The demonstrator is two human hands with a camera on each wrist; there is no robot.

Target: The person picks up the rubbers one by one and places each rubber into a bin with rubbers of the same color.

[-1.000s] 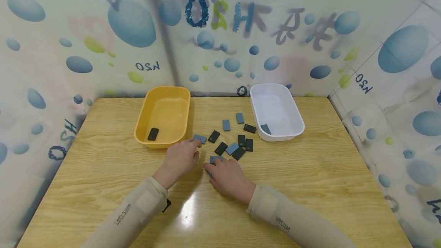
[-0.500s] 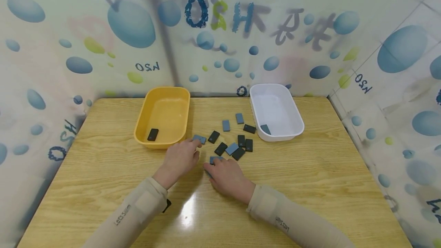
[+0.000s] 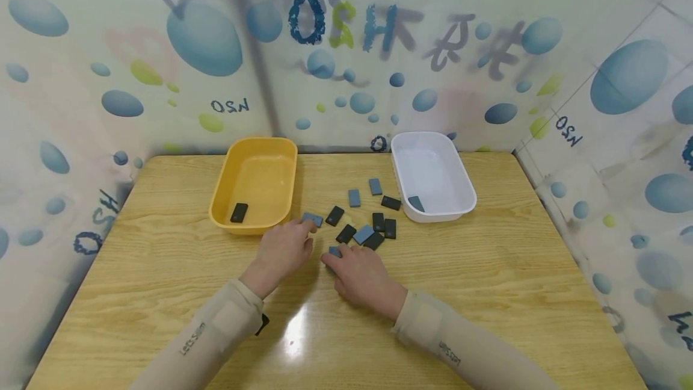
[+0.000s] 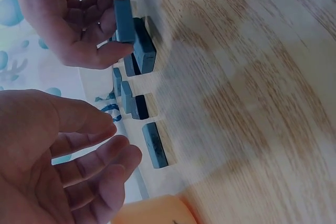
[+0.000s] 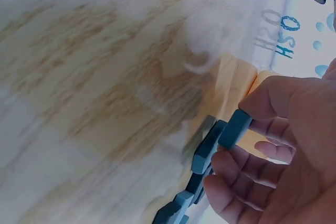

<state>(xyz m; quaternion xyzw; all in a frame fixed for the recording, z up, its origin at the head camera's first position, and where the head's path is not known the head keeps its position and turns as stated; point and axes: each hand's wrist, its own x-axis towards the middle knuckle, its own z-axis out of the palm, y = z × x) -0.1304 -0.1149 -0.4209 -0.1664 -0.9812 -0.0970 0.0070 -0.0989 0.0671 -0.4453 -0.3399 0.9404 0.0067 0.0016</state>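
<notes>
My right hand [image 3: 364, 274] pinches a small blue rectangular tile [image 5: 234, 129] between thumb and fingertip. It is above the table in the right wrist view, while in the head view the hand mostly hides it. Just beyond the right fingers lies another blue tile [image 3: 334, 251], partly covered. My left hand [image 3: 285, 251] holds nothing, its fingers loosely bent, as the left wrist view shows. Near its fingertips a blue tile [image 3: 313, 219] lies beside the yellow tray. Several black tiles [image 3: 335, 215] and blue tiles [image 3: 354, 198] are scattered between the two trays.
A yellow tray [image 3: 215, 209] with one black tile [image 3: 239, 212] inside stands at the back left. At the back right, a white tray [image 3: 468, 198] contains a dark bluish tile [image 3: 415, 203]. A patterned wall cloth [image 3: 346, 101] borders the wooden table [image 3: 487, 294].
My right hand has shifted slightly to the right, and the tile edge that showed below its thumb is hidden now in the head view. My left hand has stayed in place.
</notes>
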